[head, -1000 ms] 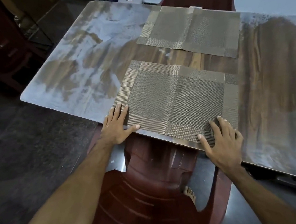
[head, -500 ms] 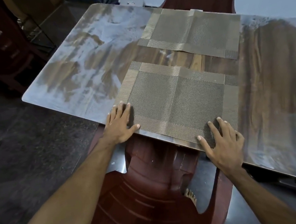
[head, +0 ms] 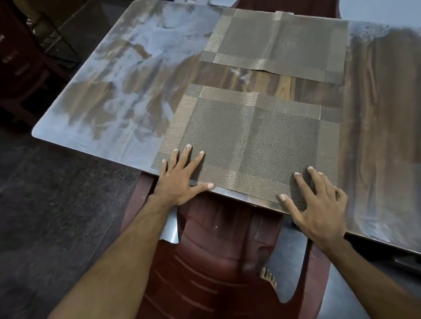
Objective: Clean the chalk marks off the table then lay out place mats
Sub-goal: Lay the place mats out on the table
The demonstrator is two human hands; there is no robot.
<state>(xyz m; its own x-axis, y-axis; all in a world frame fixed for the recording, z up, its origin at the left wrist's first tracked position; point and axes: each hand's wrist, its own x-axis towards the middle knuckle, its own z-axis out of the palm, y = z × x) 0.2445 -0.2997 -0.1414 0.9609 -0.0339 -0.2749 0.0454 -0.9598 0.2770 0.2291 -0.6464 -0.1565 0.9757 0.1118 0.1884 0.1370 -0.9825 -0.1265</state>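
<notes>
Your left hand [head: 178,180] lay flat with fingers spread on the near left corner of the near place mat [head: 249,145], gripping nothing. Your right hand [head: 314,208] pressed its spread fingers on the mat's near right corner, also gripping nothing. That mat sat at the table [head: 97,113] edge; the far place mat [head: 278,44] lay beyond it, apart. A red chair [head: 214,262] stood below.

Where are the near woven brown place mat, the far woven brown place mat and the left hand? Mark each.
near woven brown place mat [head: 251,140], head view, its centre.
far woven brown place mat [head: 278,42], head view, its centre.
left hand [head: 178,180], head view, its back.
</notes>
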